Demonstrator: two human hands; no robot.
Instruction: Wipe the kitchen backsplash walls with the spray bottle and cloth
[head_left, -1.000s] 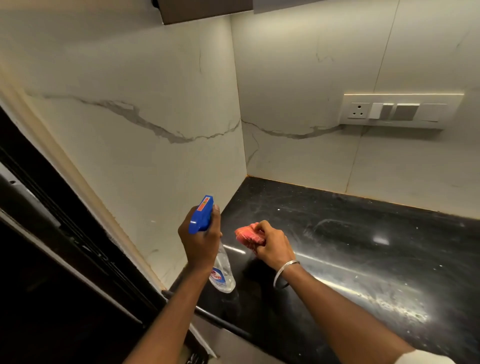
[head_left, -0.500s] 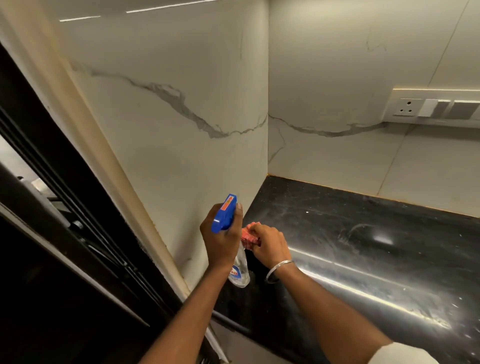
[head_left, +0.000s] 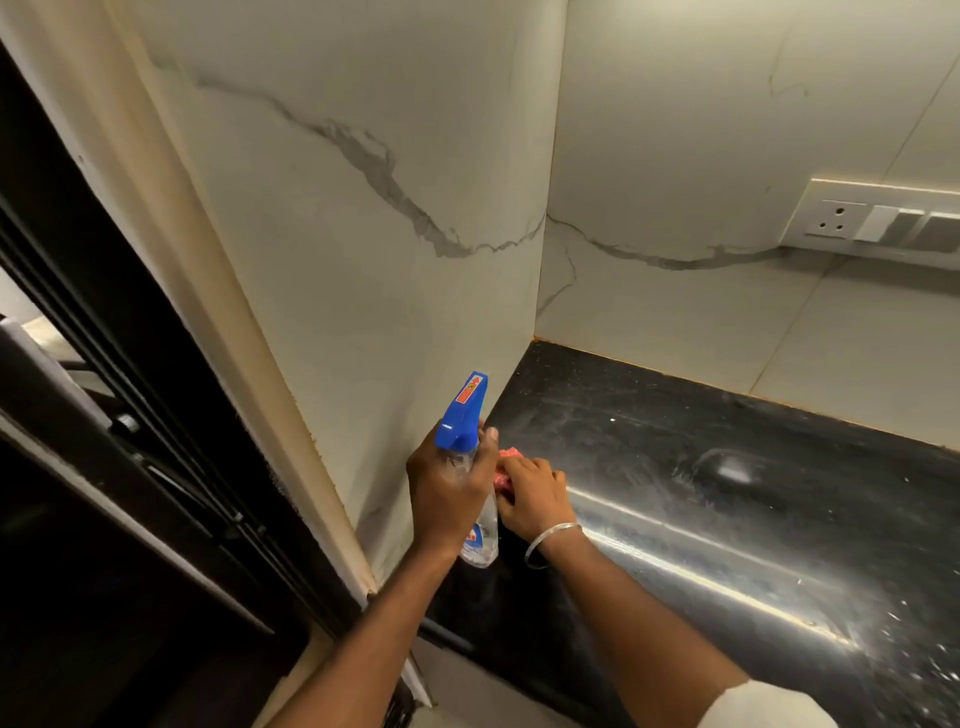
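My left hand grips a clear spray bottle with a blue trigger head, its nozzle pointing up toward the left backsplash wall. Right beside it, my right hand holds a bunched red cloth, mostly hidden behind the fingers and the bottle. Both hands hover over the near left corner of the black countertop. White marble-look tiles with grey veins cover the left wall and the back wall, which meet in a corner.
A socket and switch panel is set in the back wall at the far right. A dark window frame runs along the left edge. The countertop shows smears and glare.
My view has swung left and closer to the left wall. The two hands have come together, the cloth now tucked against the bottle, which has risen slightly.
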